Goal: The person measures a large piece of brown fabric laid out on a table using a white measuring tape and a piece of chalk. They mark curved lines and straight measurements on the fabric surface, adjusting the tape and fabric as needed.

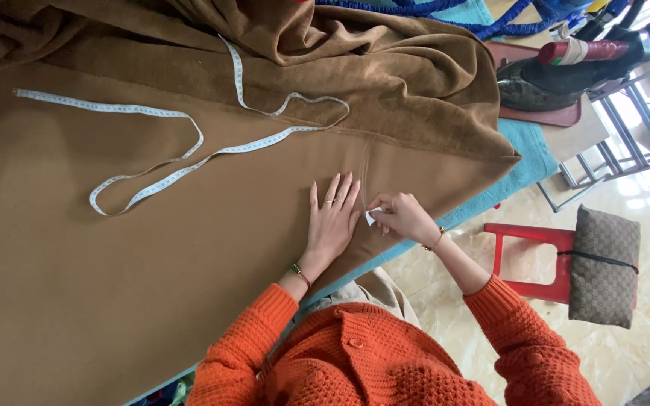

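The left hand lies flat and open, palm down with fingers spread, pressing on the broad sheet of smooth brown fabric that covers the worktop. Just to its right, the right hand is closed in a pinch on a small white piece of tailor's chalk, its tip touching the cloth close beside the left fingers. A faint pale line runs on the cloth away from the fingertips toward the folded edge, so some marking looks already made; it is short, and most of the sheet bears no marks that can be seen, so the marking seems to be at an early stage.

Beyond the left hand's fingertips, a long white measuring tape lies looped loosely on the cloth, apart from both hands. Farther off, a bunched heap of plush brown velvet-like cloth is piled over the far part of the sheet. To the right of the right hand, past the worktop's edge, stands a red plastic stool with a patterned cushion leaning on it
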